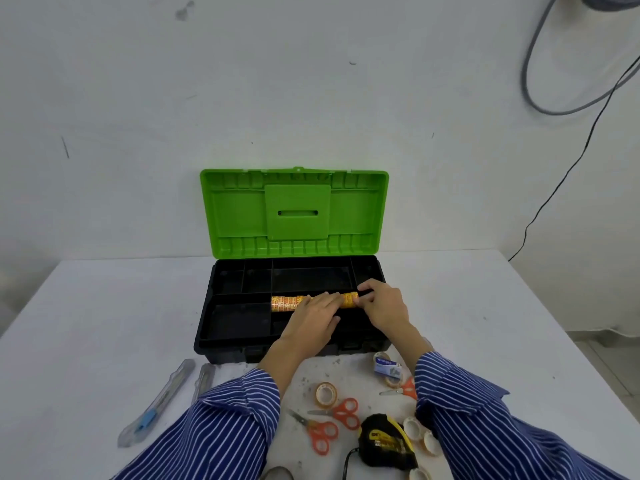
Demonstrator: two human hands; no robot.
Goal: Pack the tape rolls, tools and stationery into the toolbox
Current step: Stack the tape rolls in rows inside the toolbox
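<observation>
Toolbox (242, 327) open at surface (86, 323) far edge, green lid (294, 213) upright, left hand (311, 315) flat on orange tape-roll stack (285, 303) in front right compartment, right hand (381, 306) pinching its end, left compartments free, labels illegible.

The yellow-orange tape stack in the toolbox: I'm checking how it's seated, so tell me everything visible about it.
The tape stack is a long cylinder of small rolls packed side by side, with yellow-orange printed wrapping that looks glossy. It lies on its side, lengthwise, in the tray of the black toolbox, along the middle divider right of centre. The left hand lies over its middle with fingers fairly straight; the right hand pinches its right end. Only its left part and a bit near the right end show.
</observation>
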